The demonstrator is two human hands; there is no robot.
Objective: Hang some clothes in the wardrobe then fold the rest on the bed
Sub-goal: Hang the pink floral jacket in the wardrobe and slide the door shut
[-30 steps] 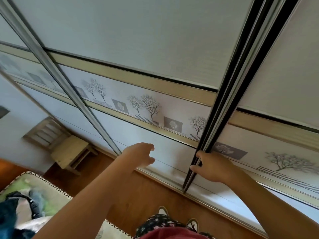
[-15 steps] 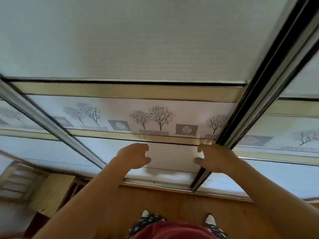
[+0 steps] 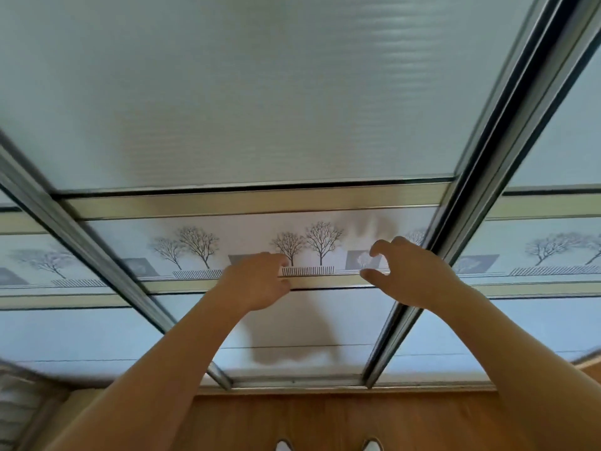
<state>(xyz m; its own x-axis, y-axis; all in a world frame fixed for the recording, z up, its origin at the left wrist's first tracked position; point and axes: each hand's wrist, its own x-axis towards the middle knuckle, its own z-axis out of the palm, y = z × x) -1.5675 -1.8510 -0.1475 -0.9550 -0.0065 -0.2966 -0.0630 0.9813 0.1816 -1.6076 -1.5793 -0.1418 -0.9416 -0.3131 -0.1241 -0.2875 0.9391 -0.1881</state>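
The wardrobe [image 3: 260, 92] fills the view, its sliding doors closed, and a band of printed trees [image 3: 195, 242] crosses the middle. Both hands are raised before that band. The left hand [image 3: 257, 281], near 7 o'clock, has its fingers curled in and holds nothing (whether it touches the door I cannot tell). The right hand [image 3: 413, 271], near 4 o'clock, is half-curled with the thumb spread, just beside the metal door frame [image 3: 487, 190]. The wooden floor [image 3: 325, 418] lies at 6 o'clock.
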